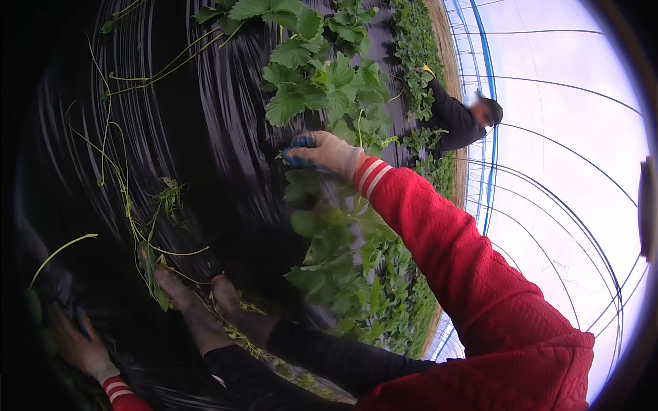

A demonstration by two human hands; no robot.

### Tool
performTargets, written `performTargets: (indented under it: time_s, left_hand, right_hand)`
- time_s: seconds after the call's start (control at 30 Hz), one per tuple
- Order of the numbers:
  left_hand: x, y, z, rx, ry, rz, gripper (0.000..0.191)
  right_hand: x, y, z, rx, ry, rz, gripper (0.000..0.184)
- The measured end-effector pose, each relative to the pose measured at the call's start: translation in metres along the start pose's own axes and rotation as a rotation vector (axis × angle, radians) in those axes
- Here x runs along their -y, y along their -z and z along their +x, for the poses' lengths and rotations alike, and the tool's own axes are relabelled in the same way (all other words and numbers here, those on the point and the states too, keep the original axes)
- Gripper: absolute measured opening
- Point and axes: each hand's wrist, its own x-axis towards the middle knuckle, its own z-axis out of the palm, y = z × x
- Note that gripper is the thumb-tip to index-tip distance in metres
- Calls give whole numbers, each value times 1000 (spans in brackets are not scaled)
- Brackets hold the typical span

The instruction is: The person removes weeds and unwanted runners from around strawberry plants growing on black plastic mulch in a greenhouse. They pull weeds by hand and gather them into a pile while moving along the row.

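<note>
My left hand (pixel 82 341), in a pale glove with blue on the fingers, lies low at the far left over black plastic film (pixel 169 123). Its fingers are spread and nothing shows in them. My right hand (pixel 321 151), gloved alike, reaches to the edge of a row of leafy green plants (pixel 339 85). Its blue fingertips are curled near the film; a small green bit shows beside them, and whether they grip it cannot be told. Long cut stems (pixel 123 190) and a tuft of thin green shoots (pixel 169 198) lie on the film between my hands.
My feet (pixel 187 305) stand near scattered plant trimmings (pixel 241 339). A single cut stem (pixel 61 254) curves near my left hand. Across the plant rows, a co-worker (pixel 457 118) in dark clothes bends over the plants. Blue greenhouse hoops (pixel 486 51) rise beyond.
</note>
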Motion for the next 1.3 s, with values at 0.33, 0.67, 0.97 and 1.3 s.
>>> performTargets:
  time_s: [0.33,0.67,0.97,1.3]
  left_hand:
    - [-2,0,0,23,24,131,58]
    - [-9,15,10,12,-1,74,54]
    - [-15,32,19,2,-41,68,54]
    - [16,43,45,497,221,-17,78]
  right_hand:
    - [2,-5,-41,-58,-76,-3,22]
    - [6,0,-63,-169,-192,130,20]
    - [178,3,-81,-11,319,350,19]
    - [298,-4,-64,-258,1113,-405,70]
